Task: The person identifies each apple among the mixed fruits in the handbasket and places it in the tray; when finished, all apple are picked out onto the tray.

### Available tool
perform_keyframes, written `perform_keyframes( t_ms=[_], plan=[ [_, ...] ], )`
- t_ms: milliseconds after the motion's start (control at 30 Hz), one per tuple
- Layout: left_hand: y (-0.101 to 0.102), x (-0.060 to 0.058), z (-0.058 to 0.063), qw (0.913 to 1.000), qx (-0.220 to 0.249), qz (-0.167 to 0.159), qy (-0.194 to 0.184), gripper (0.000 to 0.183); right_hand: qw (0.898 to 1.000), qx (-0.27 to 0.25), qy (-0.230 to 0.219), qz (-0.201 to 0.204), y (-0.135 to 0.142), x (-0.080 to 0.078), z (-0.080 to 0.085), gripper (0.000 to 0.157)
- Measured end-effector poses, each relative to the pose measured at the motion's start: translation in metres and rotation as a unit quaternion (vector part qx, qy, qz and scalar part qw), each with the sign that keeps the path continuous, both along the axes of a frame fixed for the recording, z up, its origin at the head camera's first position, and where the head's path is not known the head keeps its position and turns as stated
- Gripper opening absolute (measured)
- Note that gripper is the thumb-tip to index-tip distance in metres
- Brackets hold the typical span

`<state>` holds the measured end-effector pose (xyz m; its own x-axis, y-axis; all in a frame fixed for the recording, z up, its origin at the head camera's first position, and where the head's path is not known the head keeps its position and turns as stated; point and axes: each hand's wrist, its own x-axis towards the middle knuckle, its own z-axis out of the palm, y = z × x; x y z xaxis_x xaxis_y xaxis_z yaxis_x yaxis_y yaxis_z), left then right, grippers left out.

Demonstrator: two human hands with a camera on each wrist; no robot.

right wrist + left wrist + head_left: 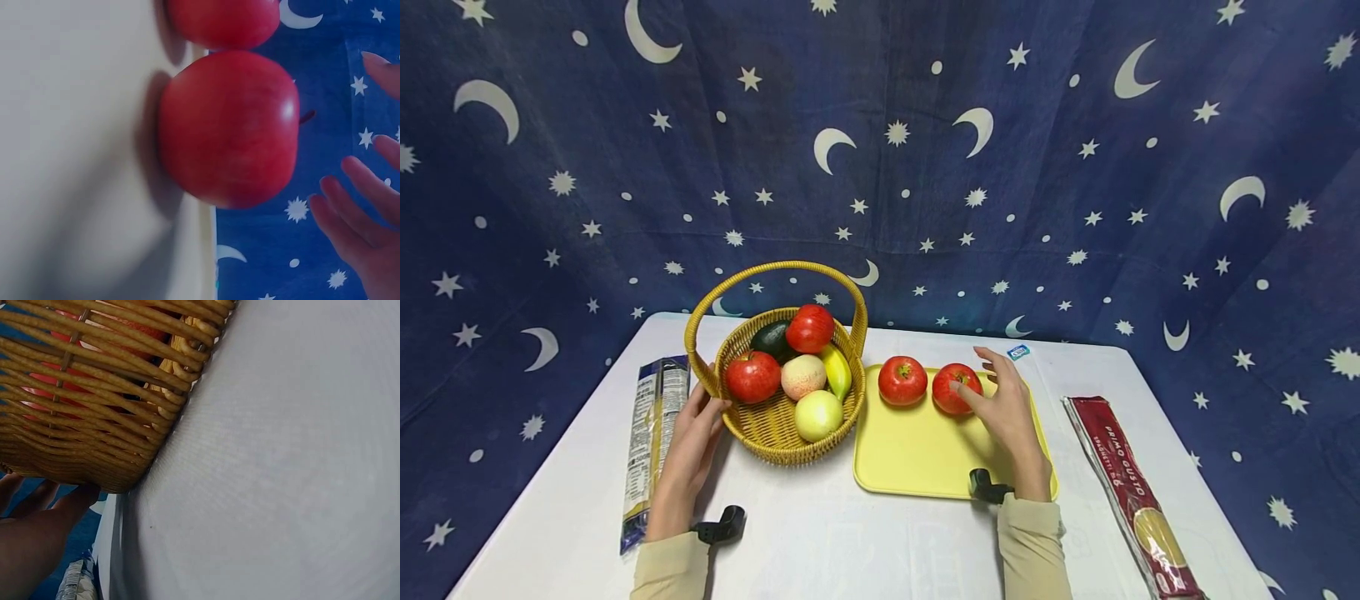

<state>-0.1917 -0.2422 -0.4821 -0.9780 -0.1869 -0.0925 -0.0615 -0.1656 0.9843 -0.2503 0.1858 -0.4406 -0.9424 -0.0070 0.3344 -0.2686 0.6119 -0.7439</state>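
A yellow wicker basket (pixel 784 450) with a tall hoop handle stands left of centre. My left hand (pixel 694 437) holds its left side at the handle's foot, thumb and fingers against the wicker. In the left wrist view, the fingers (pixel 37 503) meet the basket's outer wall (pixel 94 437). To the right, two red apples (pixel 902 381) sit at the back of a yellow tray (pixel 917 454). My right hand (pixel 1011 412) hovers over the right apple (pixel 953 389), fingers spread. In the right wrist view, the fingertips are apart from that apple (pixel 231 128).
Inside the basket are red apples (pixel 753 377), a dark green avocado (pixel 772 339), a peach (pixel 803 377), a banana (pixel 837 372) and a pale green fruit (pixel 818 416). A blue-and-white packet (pixel 655 433) lies left, a long red packet (pixel 1131 492) right. A small blue-green packet (pixel 1018 352) lies behind the tray.
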Motion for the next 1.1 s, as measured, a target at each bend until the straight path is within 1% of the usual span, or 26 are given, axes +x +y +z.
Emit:
perform_keyframes(
  t_ms=[133, 200, 333, 433, 533, 633, 733, 867, 967, 1100],
  plan=[
    [0.0, 0.0, -0.001, 1.0, 0.001, 0.002, -0.001, 0.067, 0.999, -0.023, 0.032, 0.013, -0.007, 0.002, 0.002, 0.062],
    [-0.001, 0.0, -0.002, 1.0, 0.0, 0.002, 0.001, 0.067, 0.998, -0.04, 0.035, 0.024, -0.013, 0.003, 0.004, 0.06],
    [-0.001, 0.001, -0.003, 1.0, -0.007, 0.001, -0.001, 0.067, 0.997, -0.068, 0.017, 0.045, -0.024, 0.006, 0.006, 0.058],
    [-0.001, 0.001, -0.003, 0.9999, -0.009, 0.002, -0.006, 0.067, 0.996, -0.075, 0.003, 0.056, -0.034, 0.008, 0.006, 0.056],
    [0.0, 0.0, -0.003, 1.0, -0.004, 0.001, -0.003, 0.067, 0.994, -0.081, -0.004, 0.071, -0.046, 0.01, 0.008, 0.055],
    [0.0, -0.001, 0.0, 1.0, 0.003, -0.002, 0.0, 0.067, 0.991, -0.091, -0.015, 0.093, -0.058, 0.011, 0.011, 0.055],
    [0.001, -0.003, 0.001, 1.0, 0.006, -0.005, 0.003, 0.068, 0.987, -0.102, -0.017, 0.119, -0.071, 0.01, 0.014, 0.054],
    [0.001, -0.003, 0.001, 1.0, 0.005, -0.004, 0.002, 0.068, 0.985, -0.083, -0.007, 0.153, -0.089, 0.004, 0.017, 0.054],
    [0.0, -0.002, 0.001, 1.0, 0.003, -0.002, -0.002, 0.068, 0.984, -0.041, 0.001, 0.172, -0.102, -0.001, 0.02, 0.056],
    [-0.001, -0.002, 0.0, 1.0, 0.005, -0.004, -0.003, 0.068, 0.978, 0.0, 0.008, 0.21, -0.12, -0.007, 0.026, 0.058]
  ],
)
